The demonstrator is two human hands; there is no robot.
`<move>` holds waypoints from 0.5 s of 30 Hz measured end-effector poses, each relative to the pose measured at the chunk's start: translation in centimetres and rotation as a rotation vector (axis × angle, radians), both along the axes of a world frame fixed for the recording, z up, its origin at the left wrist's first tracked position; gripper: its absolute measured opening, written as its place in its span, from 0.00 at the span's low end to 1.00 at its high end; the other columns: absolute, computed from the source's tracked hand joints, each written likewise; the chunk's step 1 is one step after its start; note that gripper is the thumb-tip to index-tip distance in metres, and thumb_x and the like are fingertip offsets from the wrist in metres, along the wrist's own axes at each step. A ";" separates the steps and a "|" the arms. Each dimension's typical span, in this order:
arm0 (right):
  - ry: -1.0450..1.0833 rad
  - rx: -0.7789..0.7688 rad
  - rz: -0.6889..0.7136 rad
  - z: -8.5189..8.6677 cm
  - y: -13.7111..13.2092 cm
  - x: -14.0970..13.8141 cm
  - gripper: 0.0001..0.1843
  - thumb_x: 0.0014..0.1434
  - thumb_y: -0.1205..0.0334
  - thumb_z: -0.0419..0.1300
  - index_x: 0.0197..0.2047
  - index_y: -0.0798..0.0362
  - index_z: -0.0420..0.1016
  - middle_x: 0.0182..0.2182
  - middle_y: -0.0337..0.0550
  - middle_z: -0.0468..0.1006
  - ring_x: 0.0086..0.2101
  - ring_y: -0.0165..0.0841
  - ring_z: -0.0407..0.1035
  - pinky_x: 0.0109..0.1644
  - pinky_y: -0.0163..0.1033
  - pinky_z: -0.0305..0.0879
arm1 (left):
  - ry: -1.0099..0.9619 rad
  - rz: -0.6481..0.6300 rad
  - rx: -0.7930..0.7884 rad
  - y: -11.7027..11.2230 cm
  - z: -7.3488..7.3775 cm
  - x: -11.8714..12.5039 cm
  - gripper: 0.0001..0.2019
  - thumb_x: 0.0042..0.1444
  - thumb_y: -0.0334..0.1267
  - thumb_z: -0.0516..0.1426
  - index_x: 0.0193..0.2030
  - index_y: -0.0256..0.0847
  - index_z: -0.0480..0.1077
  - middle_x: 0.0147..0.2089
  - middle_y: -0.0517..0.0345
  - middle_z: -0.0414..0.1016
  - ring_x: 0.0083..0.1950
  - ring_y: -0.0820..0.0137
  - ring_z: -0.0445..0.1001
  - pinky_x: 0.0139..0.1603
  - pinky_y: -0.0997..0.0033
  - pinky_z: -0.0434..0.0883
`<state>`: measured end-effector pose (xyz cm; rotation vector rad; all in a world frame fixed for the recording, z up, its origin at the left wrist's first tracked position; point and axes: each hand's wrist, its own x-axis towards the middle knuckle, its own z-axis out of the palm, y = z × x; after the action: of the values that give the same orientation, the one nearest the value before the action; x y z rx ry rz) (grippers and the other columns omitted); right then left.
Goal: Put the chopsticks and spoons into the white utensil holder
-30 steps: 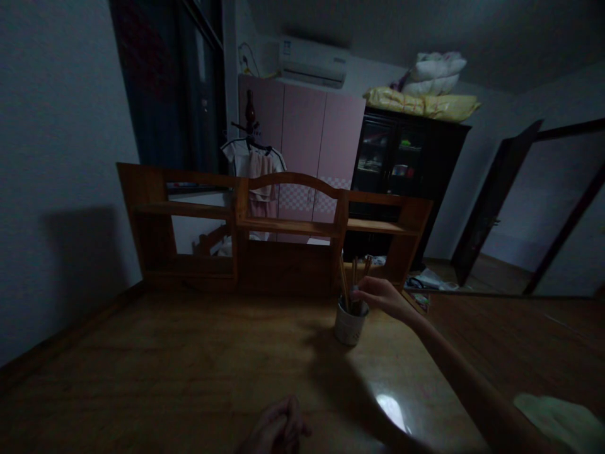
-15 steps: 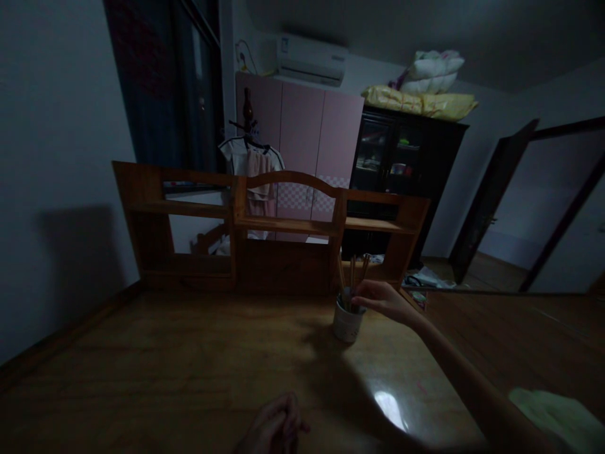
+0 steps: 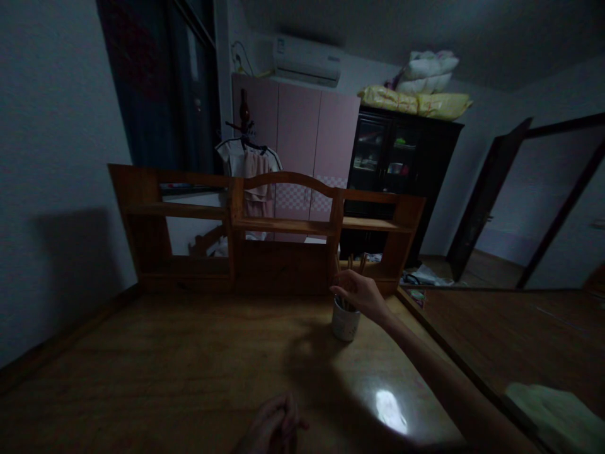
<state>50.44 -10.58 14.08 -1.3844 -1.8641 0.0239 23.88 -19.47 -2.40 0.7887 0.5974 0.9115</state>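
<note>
A small white cup [image 3: 345, 324] stands on the wooden desk [image 3: 189, 366], near the back right. Several thin wooden sticks [image 3: 350, 263] stand up out of it. My right hand [image 3: 360, 293] reaches over the cup's mouth, its fingers curled among the sticks; the dim light hides whether they grip one. My left hand [image 3: 273, 429] rests at the desk's near edge with the fingers curled loosely; nothing shows in it.
A wooden shelf unit [image 3: 265, 230] runs along the back of the desk. Behind it are a pink wardrobe [image 3: 307, 145], a dark glass cabinet [image 3: 401, 170] with bedding on top, and an open door [image 3: 486, 195] at the right. A pale cloth [image 3: 553, 407] lies at lower right.
My right hand has moved left and slightly up, from the cup's right rim to over its mouth among the sticks. My left hand has stayed put.
</note>
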 end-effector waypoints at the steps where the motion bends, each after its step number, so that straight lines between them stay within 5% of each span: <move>1: -0.018 0.016 -0.026 -0.1 0.3 -0.3 0.21 0.57 0.45 0.61 0.47 0.51 0.73 0.29 0.38 0.77 0.26 0.30 0.68 0.30 0.33 0.61 | -0.007 0.002 -0.010 0.0 -0.1 0.0 0.09 0.44 0.35 0.61 0.18 0.38 0.67 0.21 0.63 0.63 0.32 0.67 0.72 0.34 0.73 0.63; 9: -0.151 0.057 -0.207 0.2 1.9 -1.5 0.23 0.58 0.46 0.60 0.51 0.51 0.72 0.26 0.41 0.76 0.30 0.37 0.71 0.33 0.37 0.60 | 0.012 -0.041 0.002 0.0 0.2 0.3 0.08 0.43 0.33 0.59 0.18 0.39 0.65 0.20 0.63 0.61 0.26 0.70 0.67 0.24 0.75 0.57; 15: -0.168 0.008 -0.145 0.6 2.5 -1.6 0.10 0.57 0.65 0.59 0.42 0.50 0.78 0.33 0.42 0.80 0.35 0.35 0.73 0.38 0.35 0.62 | 0.048 -0.014 0.060 -0.3 0.9 0.2 0.08 0.43 0.33 0.57 0.17 0.40 0.64 0.20 0.62 0.61 0.28 0.69 0.67 0.28 0.74 0.62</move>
<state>48.85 -8.09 14.72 -1.5540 -1.8916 -0.1780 24.08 -19.74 -1.55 0.8701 0.6082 0.9026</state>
